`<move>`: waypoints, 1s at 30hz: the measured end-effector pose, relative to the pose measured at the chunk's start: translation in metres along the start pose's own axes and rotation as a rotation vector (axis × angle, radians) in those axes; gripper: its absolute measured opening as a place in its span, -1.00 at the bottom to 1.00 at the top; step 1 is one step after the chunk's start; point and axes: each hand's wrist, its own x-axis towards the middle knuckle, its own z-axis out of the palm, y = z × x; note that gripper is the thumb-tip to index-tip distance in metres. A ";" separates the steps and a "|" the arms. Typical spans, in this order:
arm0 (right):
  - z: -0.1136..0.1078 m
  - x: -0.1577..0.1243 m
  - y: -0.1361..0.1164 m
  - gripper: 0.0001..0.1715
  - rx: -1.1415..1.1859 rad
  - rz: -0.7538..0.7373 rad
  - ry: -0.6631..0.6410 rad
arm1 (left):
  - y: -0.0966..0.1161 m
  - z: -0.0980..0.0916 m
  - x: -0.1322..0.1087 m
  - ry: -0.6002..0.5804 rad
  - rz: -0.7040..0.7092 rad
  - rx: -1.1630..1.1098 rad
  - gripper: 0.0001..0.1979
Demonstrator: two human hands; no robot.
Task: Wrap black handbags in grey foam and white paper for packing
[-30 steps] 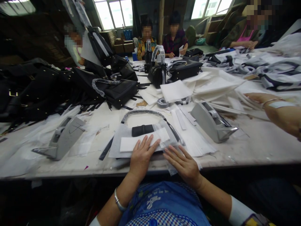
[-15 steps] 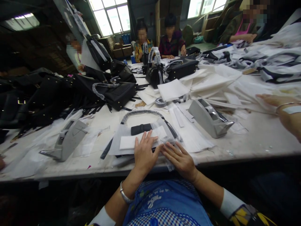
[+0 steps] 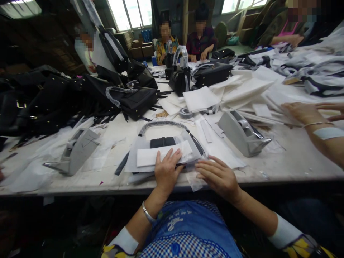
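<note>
A black handbag lies flat before me, its arched handle (image 3: 166, 124) wrapped in clear film and its front partly hidden by translucent white sheet (image 3: 132, 160). On top rests a folded strip of white padding (image 3: 146, 157), with a black flap or strap piece (image 3: 162, 142) showing just behind it. My left hand (image 3: 167, 172) presses on the padding with fingers spread. At the bag's near right corner, my right hand (image 3: 219, 176) has its fingers stretched out flat beside the sheet edge. A small translucent piece (image 3: 194, 181) hangs near the table edge between the hands.
Grey tape dispensers stand left (image 3: 77, 152) and right (image 3: 239, 133) of the bag. Black handbags (image 3: 138, 103) pile up at the left. White sheets (image 3: 242, 89) heap behind the right dispenser. A co-worker's hands (image 3: 303, 114) reach in from the right; several people sit beyond.
My right hand has slid right, away from my left hand, which stays on the padding. The co-worker's hand at the right has shifted left, and a second one shows. The view has tilted slightly.
</note>
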 end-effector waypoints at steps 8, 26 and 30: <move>0.022 0.033 0.049 -0.48 -0.025 -0.131 -0.219 | 0.001 0.001 0.000 -0.010 0.034 0.012 -0.71; 0.042 0.105 0.065 -0.61 -0.074 -0.008 -0.396 | 0.001 0.017 -0.007 0.157 0.203 0.123 -0.67; 0.076 0.110 0.081 -0.57 -0.171 -0.011 -0.637 | 0.001 0.020 -0.008 0.163 0.189 0.113 -0.67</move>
